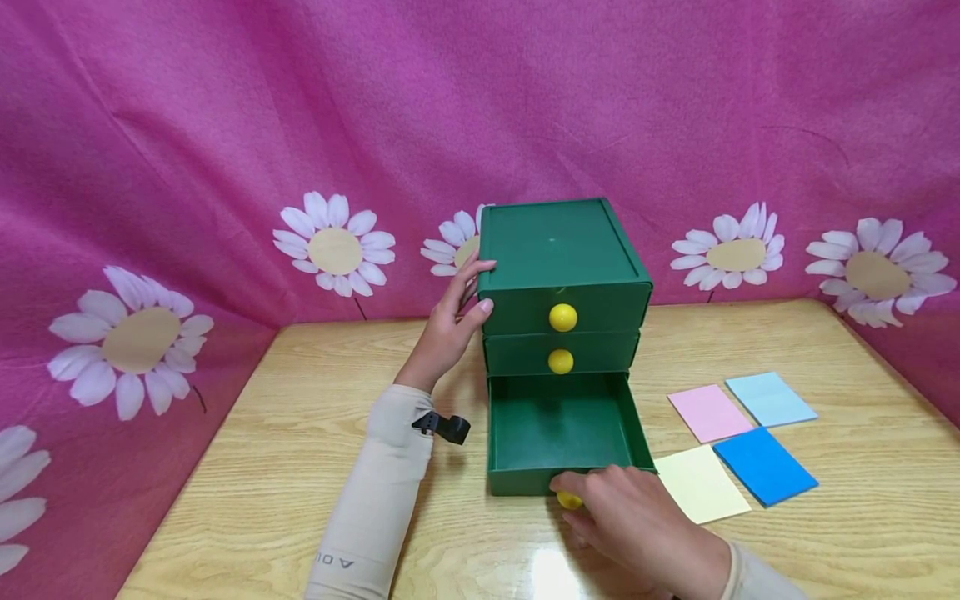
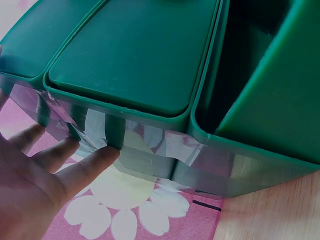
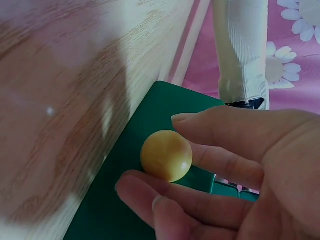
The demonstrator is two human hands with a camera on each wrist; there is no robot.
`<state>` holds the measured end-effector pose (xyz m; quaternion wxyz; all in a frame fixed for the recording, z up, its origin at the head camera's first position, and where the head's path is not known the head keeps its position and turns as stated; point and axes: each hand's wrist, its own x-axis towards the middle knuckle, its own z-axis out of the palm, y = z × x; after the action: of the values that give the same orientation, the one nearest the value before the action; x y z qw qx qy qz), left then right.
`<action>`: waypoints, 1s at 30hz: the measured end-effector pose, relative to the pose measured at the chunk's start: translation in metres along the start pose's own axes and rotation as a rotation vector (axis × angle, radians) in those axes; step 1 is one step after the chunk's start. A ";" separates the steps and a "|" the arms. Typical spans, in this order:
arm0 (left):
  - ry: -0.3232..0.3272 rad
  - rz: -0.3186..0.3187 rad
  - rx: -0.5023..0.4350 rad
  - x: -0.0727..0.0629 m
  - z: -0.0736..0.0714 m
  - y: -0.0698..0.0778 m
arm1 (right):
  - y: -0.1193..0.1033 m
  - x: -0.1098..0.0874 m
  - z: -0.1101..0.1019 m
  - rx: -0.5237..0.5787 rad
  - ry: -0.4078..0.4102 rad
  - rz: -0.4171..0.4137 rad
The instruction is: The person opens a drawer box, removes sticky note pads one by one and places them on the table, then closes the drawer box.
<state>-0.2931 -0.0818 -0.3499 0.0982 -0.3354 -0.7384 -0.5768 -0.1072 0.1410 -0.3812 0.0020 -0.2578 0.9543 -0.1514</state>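
A green drawer cabinet (image 1: pixel 558 246) with three stacked drawers stands on the table. Its bottom drawer (image 1: pixel 555 429) is pulled out and has nothing inside; the upper two are closed. My right hand (image 1: pixel 637 517) is at the front of that drawer. Its thumb and fingers curl round the yellow ball knob (image 3: pixel 166 156), seen best in the right wrist view. On the cabinet's left side rests my left hand (image 1: pixel 448 325), with its fingers spread and fairly straight. In the left wrist view, its fingertips (image 2: pixel 111 154) touch the side wall near the drawer fronts.
Right of the cabinet lie square paper pads: pink (image 1: pixel 708 412), light blue (image 1: pixel 771 397), dark blue (image 1: pixel 765 467) and pale yellow (image 1: pixel 701 485). Behind the wooden table (image 1: pixel 247 467) hangs a pink cloth (image 1: pixel 450 100) with daisies. A black strap (image 1: pixel 442 427) sits at my left wrist.
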 end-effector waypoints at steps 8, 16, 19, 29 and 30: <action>-0.001 0.000 -0.008 0.000 0.000 0.000 | -0.001 0.002 0.001 -0.005 0.000 0.027; -0.020 -0.027 -0.007 -0.005 -0.001 0.032 | -0.003 0.003 0.004 -0.024 0.032 0.030; -0.018 -0.031 -0.008 -0.003 -0.001 0.022 | -0.003 0.003 0.005 -0.041 0.056 0.026; -0.006 0.000 -0.007 0.001 -0.001 -0.001 | 0.000 0.003 0.007 -0.048 0.103 -0.003; -0.007 0.002 -0.006 0.001 -0.001 0.000 | 0.000 0.003 0.006 -0.044 0.095 0.001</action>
<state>-0.2940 -0.0825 -0.3497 0.0953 -0.3383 -0.7365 -0.5779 -0.1093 0.1376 -0.3871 -0.0491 -0.2500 0.9565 -0.1423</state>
